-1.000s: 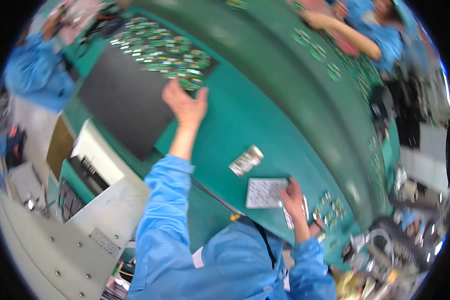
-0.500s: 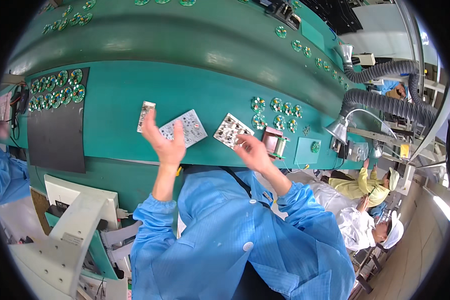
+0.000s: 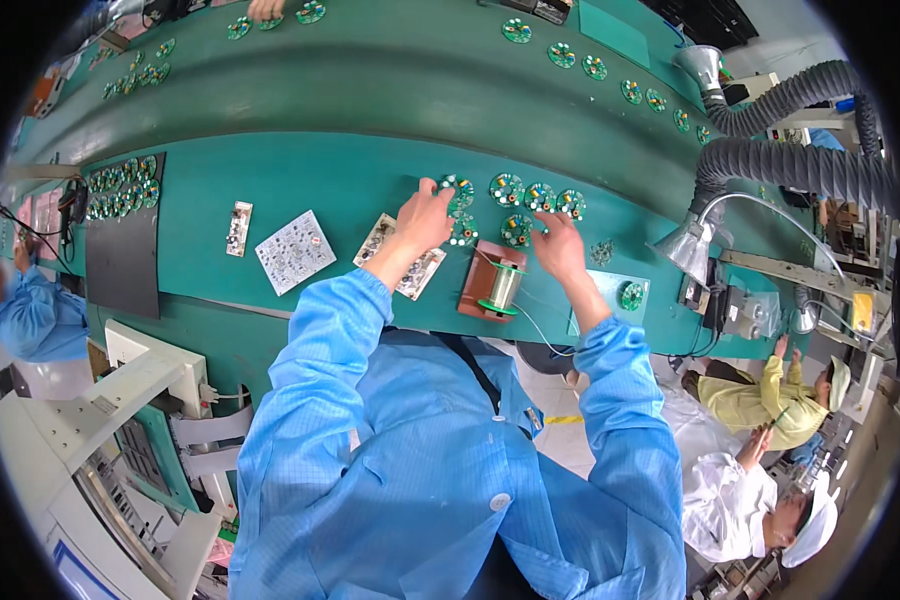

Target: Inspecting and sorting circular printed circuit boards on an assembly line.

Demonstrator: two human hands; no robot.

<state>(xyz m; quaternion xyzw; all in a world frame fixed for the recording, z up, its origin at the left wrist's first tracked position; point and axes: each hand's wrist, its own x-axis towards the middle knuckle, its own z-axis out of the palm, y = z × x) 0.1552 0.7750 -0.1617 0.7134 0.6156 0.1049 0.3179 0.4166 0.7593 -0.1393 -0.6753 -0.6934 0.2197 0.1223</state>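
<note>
1. Far left: black mat (image 3: pixel 120 262) laid on the green surface (image 3: pixel 370 165); round green boards (image 3: pixel 122 187) borne in rows along its upper end.
2. Narrow pale board (image 3: pixel 238 230), then square grey board (image 3: pixel 295 252), both laid flat, apart from the hands.
3. Component-filled board (image 3: pixel 420 276), partly covered by the left forearm.
4. Left hand (image 3: pixel 426 220): fingers bent at a pair of round boards (image 3: pixel 462 232); whether one is pinched cannot be told.
5. Reddish-brown holder (image 3: pixel 477 277): green-flanged spool (image 3: pixel 505 288) carried at its right side, wound with pale wire.
6. Right hand (image 3: pixel 560 248): fingers bent, slightly parted, beside four round boards (image 3: pixel 507 189); any grip cannot be told.
7. Pale green sheet (image 3: pixel 612 287): a single round board (image 3: pixel 632 295) borne on it.
</note>
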